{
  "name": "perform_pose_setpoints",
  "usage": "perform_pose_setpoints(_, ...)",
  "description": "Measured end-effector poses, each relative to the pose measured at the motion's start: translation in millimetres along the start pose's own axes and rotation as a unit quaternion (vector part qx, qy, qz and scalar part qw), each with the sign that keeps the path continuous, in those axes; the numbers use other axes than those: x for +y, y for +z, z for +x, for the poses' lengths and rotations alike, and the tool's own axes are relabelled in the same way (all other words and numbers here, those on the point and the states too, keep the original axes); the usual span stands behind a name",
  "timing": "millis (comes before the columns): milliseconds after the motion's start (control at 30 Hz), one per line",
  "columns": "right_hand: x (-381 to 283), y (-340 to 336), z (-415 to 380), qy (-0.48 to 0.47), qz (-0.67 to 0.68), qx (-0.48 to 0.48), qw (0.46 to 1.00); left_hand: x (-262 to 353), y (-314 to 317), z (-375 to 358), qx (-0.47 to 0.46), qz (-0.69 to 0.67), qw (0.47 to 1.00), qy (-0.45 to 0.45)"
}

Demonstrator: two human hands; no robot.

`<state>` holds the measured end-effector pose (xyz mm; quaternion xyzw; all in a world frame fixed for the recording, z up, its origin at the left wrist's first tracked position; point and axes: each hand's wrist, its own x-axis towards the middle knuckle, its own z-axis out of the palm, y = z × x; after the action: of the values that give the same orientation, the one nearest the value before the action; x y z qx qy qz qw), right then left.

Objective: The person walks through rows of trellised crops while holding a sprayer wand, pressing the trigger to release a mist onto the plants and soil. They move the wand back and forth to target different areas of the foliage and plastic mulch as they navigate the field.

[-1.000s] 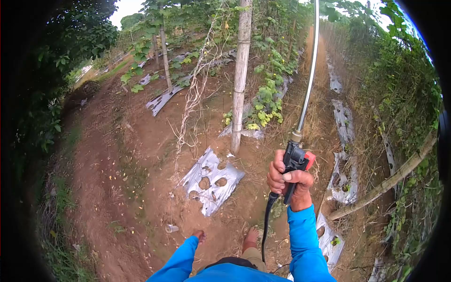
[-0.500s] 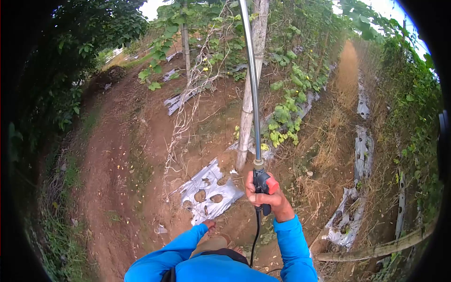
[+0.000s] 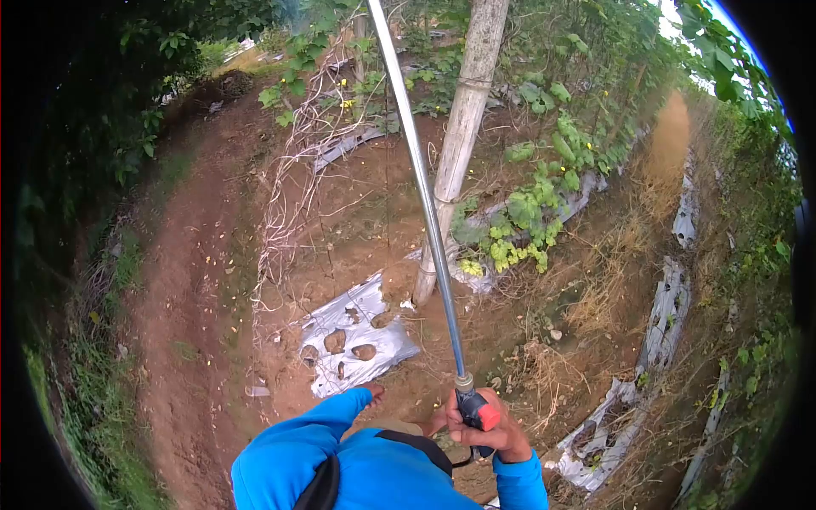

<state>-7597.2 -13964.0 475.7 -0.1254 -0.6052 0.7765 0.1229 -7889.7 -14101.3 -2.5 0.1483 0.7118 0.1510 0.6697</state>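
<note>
Right hand (image 3: pixel 500 435) grip closed round red-black handle (image 3: pixel 470 402); wand (image 3: pixel 422 183) long axis runs up-left from it. Left hand (image 3: pixel 375 393) farther off, can't tell if holding.

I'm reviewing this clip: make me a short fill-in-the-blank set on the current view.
1. The right hand grips a black handle whose bright coloured part is ____.
2. Both sleeves are ____.
3. In the picture, the silvery plastic sheet lies to the ____ of the wooden post.
4. The sheet is pierced by several ____.

Missing words: red; blue; left; holes.
</note>
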Motion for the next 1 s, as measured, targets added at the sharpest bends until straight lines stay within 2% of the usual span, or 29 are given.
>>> perform_pose_setpoints(33,-6.7,-17.4,0.2,0.011,-0.019,-0.001,1.000,14.4,9.3,18.4,-0.013,-0.006,1.000,-0.019)
perform_pose_setpoints(100,-17.2,-45.9,3.3,0.019,-0.030,-0.009,0.999,36.8,27.5,37.6,-0.025,-0.008,1.000,0.005)
perform_pose_setpoints(167,-26.8,-73.0,0.8,0.042,-0.073,-0.029,0.996,73.8,53.3,63.3,-0.068,-0.062,0.996,-0.007)
perform_pose_setpoints(200,-28.7,-91.4,-3.6,0.082,-0.053,-0.056,0.994,88.2,68.7,72.5,-0.083,-0.036,0.996,-0.012)
perform_pose_setpoints(233,-27.5,-105.5,-10.4,0.076,-0.047,-0.023,0.996,102.2,82.0,81.2,-0.072,-0.050,0.996,0.017)
perform_pose_setpoints(300,-28.8,-138.7,-17.2,0.033,-0.111,-0.047,0.992,168.9,96.1,100.6,-0.067,-0.035,0.995,0.068)
perform_pose_setpoints(367,-34.0,-165.5,-19.8,0.033,-0.098,-0.032,0.994,215.5,111.4,93.7,-0.164,-0.059,0.984,0.040)
perform_pose_setpoints(433,-40.2,-194.4,-17.1,-0.043,-0.127,-0.049,0.990,254.1,130.2,120.4,-0.142,-0.018,0.989,0.031)
perform_pose_setpoints(500,-45.9,-224.0,-13.2,-0.071,-0.120,-0.033,0.990,274.1,138.1,163.8,-0.117,0.012,0.993,0.019)
perform_pose_setpoints(567,-55.9,-255.8,-13.9,-0.159,-0.195,0.044,0.967,288.6,145.3,204.1,-0.138,0.061,0.984,0.095)
perform_pose_setpoints(600,-47.7,-275.7,-14.7,-0.155,-0.164,0.048,0.973,302.3,146.7,203.0,-0.139,0.073,0.984,0.086)
perform_pose_setpoints(667,-33.4,-318.7,-16.5,-0.154,-0.127,0.039,0.979,329.2,157.7,196.4,-0.021,0.005,1.000,-0.020)
perform_pose_setpoints(700,-29.4,-341.2,-18.2,-0.152,-0.101,0.015,0.983,339.5,159.7,193.9,-0.006,-0.005,0.999,-0.038)
perform_pose_setpoints(733,-28.0,-363.2,-19.5,-0.158,-0.075,-0.006,0.985,347.8,157.4,192.9,-0.019,-0.020,0.998,-0.051)
perform_pose_setpoints(833,-21.0,-432.5,-36.8,-0.156,-0.001,0.025,0.987,372.5,144.2,192.6,-0.082,-0.097,0.984,-0.124)
perform_pose_setpoints(900,-14.5,-496.0,-47.5,-0.194,-0.047,0.053,0.978,401.4,141.2,195.7,-0.148,-0.172,0.954,-0.195)
perform_pose_setpoints(933,-13.0,-516.9,-57.1,-0.160,-0.017,0.062,0.985,411.8,145.1,191.6,-0.168,-0.201,0.937,-0.230)
perform_pose_setpoints(967,-19.4,-540.7,-65.1,-0.128,0.006,0.067,0.990,430.7,153.4,186.2,-0.177,-0.216,0.927,-0.250)
perform_pose_setpoints(1000,-41.9,-567.1,-70.2,-0.155,0.018,0.031,0.987,459.7,172.3,188.0,-0.096,-0.211,0.928,-0.293)
